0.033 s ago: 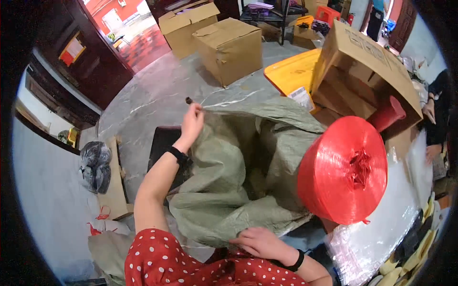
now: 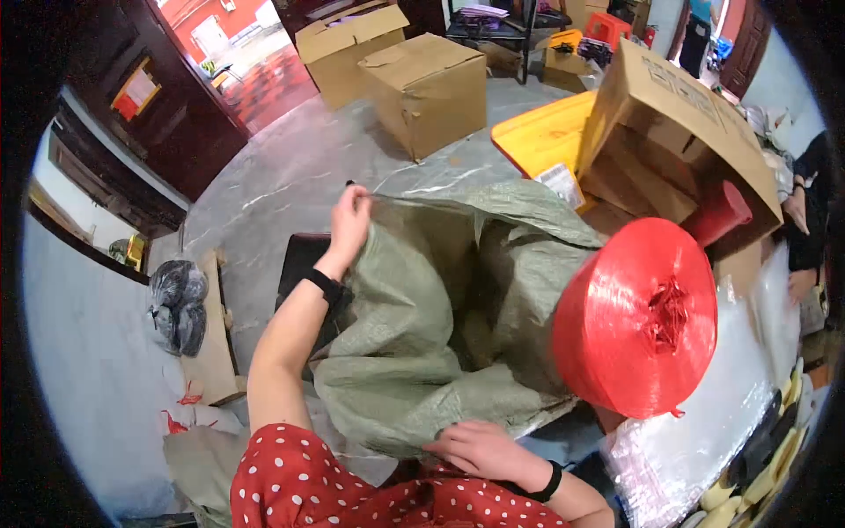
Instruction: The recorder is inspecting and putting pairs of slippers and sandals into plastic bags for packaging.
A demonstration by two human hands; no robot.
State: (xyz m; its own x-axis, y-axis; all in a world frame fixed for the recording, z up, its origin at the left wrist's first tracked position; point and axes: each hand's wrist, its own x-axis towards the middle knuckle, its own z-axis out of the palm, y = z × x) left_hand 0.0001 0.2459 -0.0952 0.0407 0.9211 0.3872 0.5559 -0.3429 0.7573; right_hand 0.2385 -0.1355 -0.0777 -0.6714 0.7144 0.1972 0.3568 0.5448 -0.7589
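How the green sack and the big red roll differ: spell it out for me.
Colour: the green sack is dull; the red roll is bright and glossy.
Shape: the sack is slack and creased, its mouth gaping; the roll is round and looks firm.
Handling: the left hand grips the sack's rim, while neither hand touches the roll.
Shared: both are in front of the person.

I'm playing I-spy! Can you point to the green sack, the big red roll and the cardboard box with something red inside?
Green sack point(image 2: 396, 304): head view, on its wrinkled left side.
Big red roll point(image 2: 627, 324): head view, on its shiny round end.
Cardboard box point(image 2: 704, 121): head view, on its upper outside wall.
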